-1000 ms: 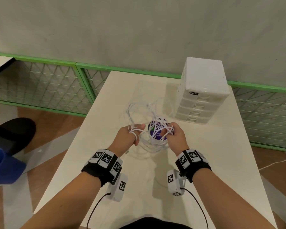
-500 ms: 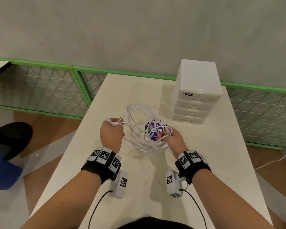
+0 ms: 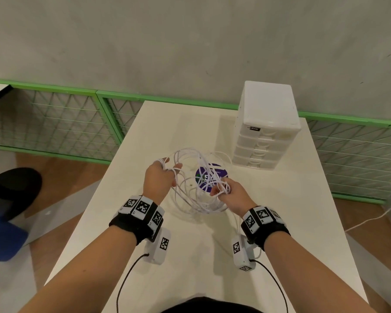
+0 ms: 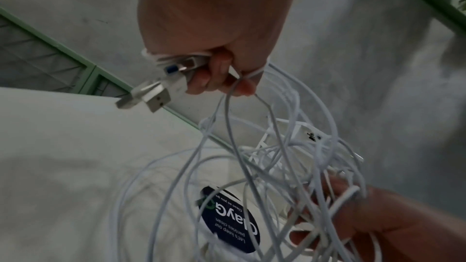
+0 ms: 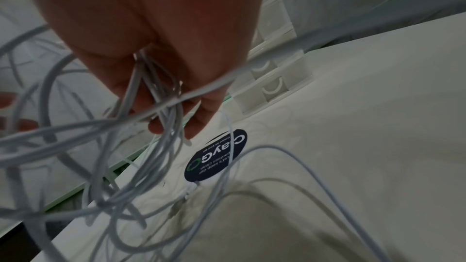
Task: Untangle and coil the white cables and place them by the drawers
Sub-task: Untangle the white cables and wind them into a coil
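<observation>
A tangle of thin white cables hangs between my two hands above the cream table. My left hand grips several strands and two USB plugs in its curled fingers. On the right, my right hand pinches a bunch of the cable loops. Loose cable loops sag down to the table under it. The white drawer unit stands at the table's far right, just beyond the tangle.
A round purple sticker lies on the table under the cables. Green mesh fencing runs behind the table. A dark chair and a blue object sit at the left on the wooden floor. Another white cord trails on the floor right.
My left hand has pulled its strands out to the left and up, away from the right hand, spreading the tangle wider. The right hand keeps its hold by the sticker.
</observation>
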